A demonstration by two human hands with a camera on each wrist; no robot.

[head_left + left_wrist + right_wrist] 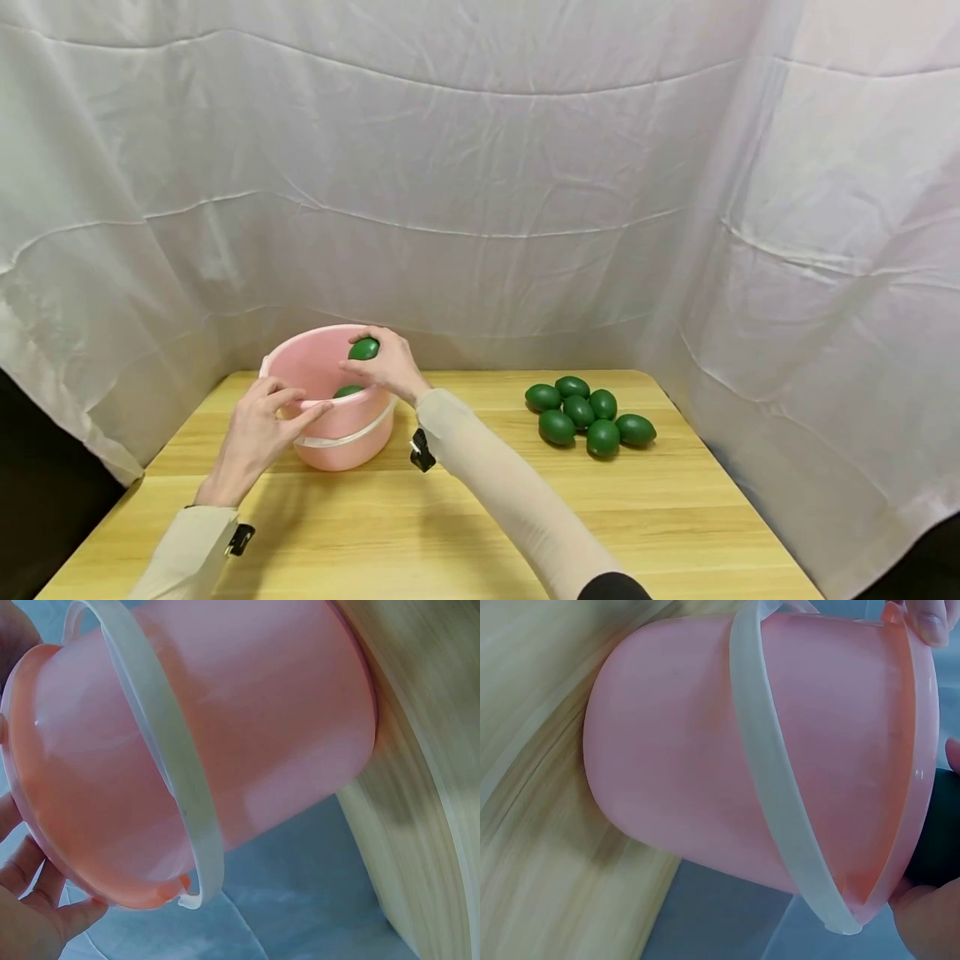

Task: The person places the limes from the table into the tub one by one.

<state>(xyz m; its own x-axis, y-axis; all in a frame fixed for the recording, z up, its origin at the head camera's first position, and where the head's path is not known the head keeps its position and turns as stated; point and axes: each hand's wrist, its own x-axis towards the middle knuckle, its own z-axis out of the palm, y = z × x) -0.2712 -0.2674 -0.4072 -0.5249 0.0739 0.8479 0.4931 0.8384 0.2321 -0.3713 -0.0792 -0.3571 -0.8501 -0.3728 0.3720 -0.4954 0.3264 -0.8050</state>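
A pink bucket [347, 455] stands upright at the left of the table. My left hand [255, 429] pinches its near-left rim, fingers over the edge and thumb outside, also visible in the left wrist view. Over the bucket's right side, my right hand [395, 367] holds a dark green oval fruit [364, 348] between fingers and thumb. In the right wrist view this held fruit [939, 832] shows dark beside the rim, partly hidden. Inside the bucket another green fruit [348, 391] is partly visible behind the near rim. The bucket's white handle [169, 742] hangs down across its front.
Several more green fruits [578, 412] lie in a close cluster at the right of the wooden table [480, 492]. A pale hanging cloth [480, 183] encloses the table at the back and sides.
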